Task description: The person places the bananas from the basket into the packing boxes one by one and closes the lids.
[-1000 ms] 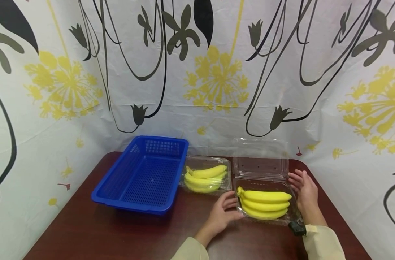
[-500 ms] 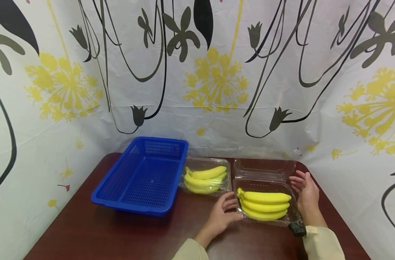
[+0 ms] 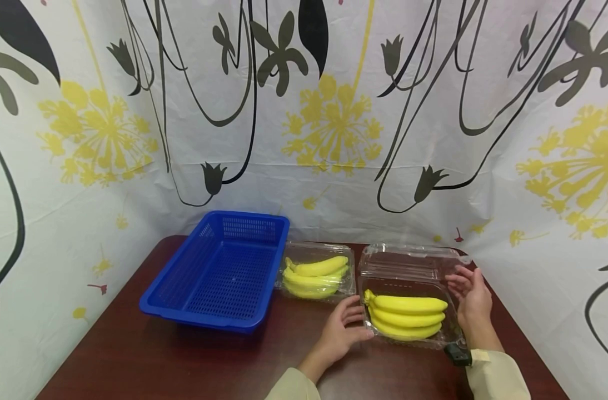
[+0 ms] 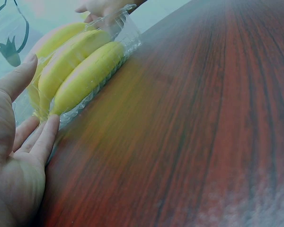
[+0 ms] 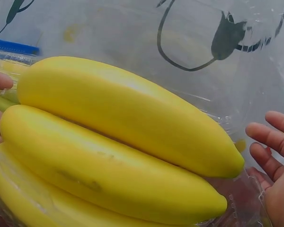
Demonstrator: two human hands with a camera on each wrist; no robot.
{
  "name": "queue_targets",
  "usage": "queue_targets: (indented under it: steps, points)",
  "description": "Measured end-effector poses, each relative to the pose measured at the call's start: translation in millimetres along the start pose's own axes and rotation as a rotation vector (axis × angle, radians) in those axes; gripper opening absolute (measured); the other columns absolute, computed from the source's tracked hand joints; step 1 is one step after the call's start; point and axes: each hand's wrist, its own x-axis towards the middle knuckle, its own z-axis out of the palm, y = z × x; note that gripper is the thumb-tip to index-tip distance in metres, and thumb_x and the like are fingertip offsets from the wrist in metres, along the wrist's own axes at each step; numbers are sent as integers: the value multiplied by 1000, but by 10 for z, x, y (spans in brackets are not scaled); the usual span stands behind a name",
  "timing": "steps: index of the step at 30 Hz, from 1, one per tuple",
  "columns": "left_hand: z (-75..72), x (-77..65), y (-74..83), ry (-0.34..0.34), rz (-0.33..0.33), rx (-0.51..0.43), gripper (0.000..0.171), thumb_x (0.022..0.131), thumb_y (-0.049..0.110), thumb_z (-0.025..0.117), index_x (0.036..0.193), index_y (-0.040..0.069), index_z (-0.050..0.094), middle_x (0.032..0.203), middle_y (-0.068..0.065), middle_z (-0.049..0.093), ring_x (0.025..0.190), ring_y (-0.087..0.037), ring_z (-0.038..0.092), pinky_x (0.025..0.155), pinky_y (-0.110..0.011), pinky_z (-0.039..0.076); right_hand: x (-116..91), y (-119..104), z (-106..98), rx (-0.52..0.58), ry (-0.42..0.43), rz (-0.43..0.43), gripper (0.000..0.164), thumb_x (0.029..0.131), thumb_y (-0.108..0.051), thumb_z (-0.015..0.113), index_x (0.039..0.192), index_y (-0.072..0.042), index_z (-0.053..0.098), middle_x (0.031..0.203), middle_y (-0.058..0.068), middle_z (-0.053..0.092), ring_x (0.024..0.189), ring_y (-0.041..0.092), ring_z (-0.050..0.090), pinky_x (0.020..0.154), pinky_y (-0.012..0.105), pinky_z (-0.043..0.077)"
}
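A bunch of bananas point(image 3: 406, 316) lies in the base of a clear plastic clamshell box point(image 3: 444, 339), curved side toward me. Behind it, the box's see-through lid point(image 3: 409, 260) is tipped back toward the wall sheet. My left hand point(image 3: 338, 332) is at the box's left side, its fingers loosely bent and fingertips right at the wall. In the left wrist view these fingers point(image 4: 46, 137) lie by the stem end, thumb raised. On the other side my right hand point(image 3: 474, 303) has its palm facing the box, fingers spread loosely beside the bananas' tips and the lid's right corner.
Left of this box, a second clear clamshell point(image 3: 351, 278) holds more bananas point(image 3: 316, 275). A blue perforated plastic basket point(image 3: 171, 308) stands farther left on the dark red-brown table point(image 3: 194, 366). A flower-patterned sheet point(image 3: 304, 128) hangs close behind and at both sides.
The clamshell's lid has dropped from standing nearly upright to leaning back, lower, away from the bananas. Both hands have stayed almost still at the box's sides.
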Motion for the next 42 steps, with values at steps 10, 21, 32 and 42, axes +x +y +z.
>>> queue_targets:
  steps: [10, 21, 32, 42]
  points:
    - [6, -1, -5, -1, 13, 3, 75, 77, -3, 78, 143, 6, 43, 129, -23, 55, 115, -28, 57, 87, -26, 51, -13, -38, -45, 127, -103, 11, 51, 101, -46, 40, 108, -7, 72, 78, -1, 70, 70, 9, 64, 62, 20, 48]
    - [-2, 6, -39, -10, 11, -26, 75, 78, -3, 78, 144, 5, 42, 128, -22, 56, 114, -28, 57, 88, -28, 51, -61, -49, -184, 249, -318, -21, 50, 103, -39, 38, 111, -2, 71, 79, 9, 71, 76, 15, 63, 59, 20, 48]
    - [-12, -15, 11, -23, 19, -40, 82, 76, -9, 77, 147, 9, 40, 127, -18, 55, 113, -29, 57, 85, -31, 53, -122, 17, -376, 31, -468, -25, 39, 107, -29, 34, 120, -10, 66, 87, 4, 70, 82, 15, 61, 72, 24, 49]
    - [-3, -27, 47, -84, 12, 47, 83, 79, 2, 78, 150, 17, 38, 136, -17, 48, 117, -28, 53, 86, -30, 52, -262, 16, -451, -209, -433, -54, 25, 103, -16, 50, 118, -7, 66, 106, -8, 66, 90, 5, 61, 70, 19, 52]
